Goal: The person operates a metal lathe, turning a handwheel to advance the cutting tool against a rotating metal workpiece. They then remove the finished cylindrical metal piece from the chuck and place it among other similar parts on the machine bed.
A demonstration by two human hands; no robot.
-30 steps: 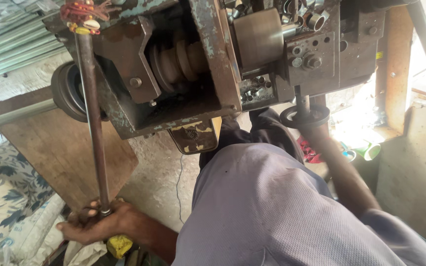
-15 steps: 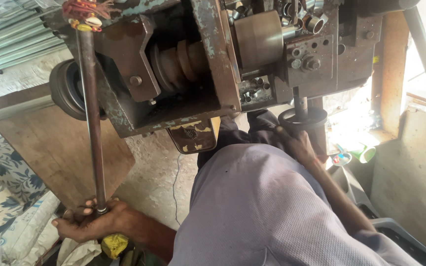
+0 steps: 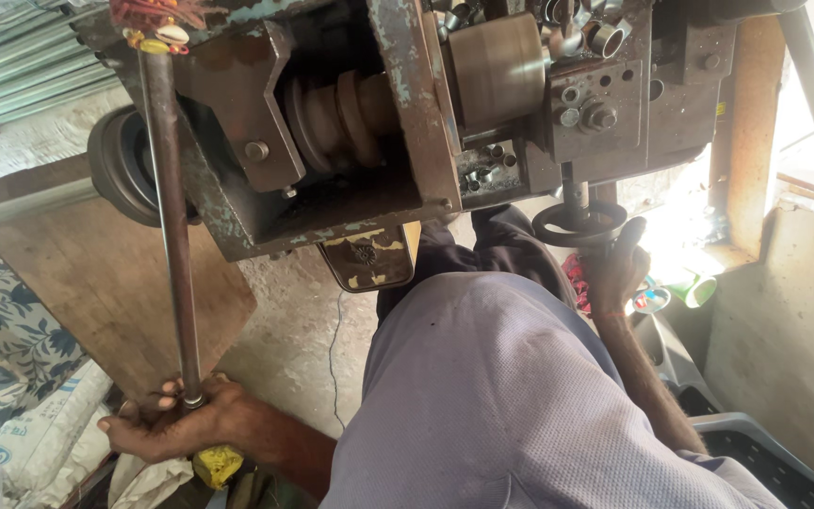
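- 1 long steel lever rod [image 3: 170, 226]
- 1 black handwheel [image 3: 578, 224]
- 1 stepped pulley [image 3: 336, 118]
- 1 plywood board [image 3: 96, 292]
- 2 hands: left hand [image 3: 176, 426] on rod end, right hand [image 3: 617, 269] at handwheel
- 1 green cup [image 3: 699, 288]

At the lower left of the frame the left hand [image 3: 176, 424] wraps its fingers around the bottom end of a long metal rod [image 3: 170, 226], which runs up to the top left of a rusty machine [image 3: 398, 132] filling the upper part of the picture. At the right of centre the right hand [image 3: 614, 269] rests against a small dark handwheel [image 3: 578, 224] hanging below the machine, thumb up beside its rim. A grey shirt [image 3: 511, 405] fills the lower middle. A stepped pulley [image 3: 336, 118] sits inside the machine frame. A wooden board [image 3: 105, 292] leans at the left, above a flowered cloth [image 3: 2, 349]. A yellow object [image 3: 217, 465] lies just under the left wrist.
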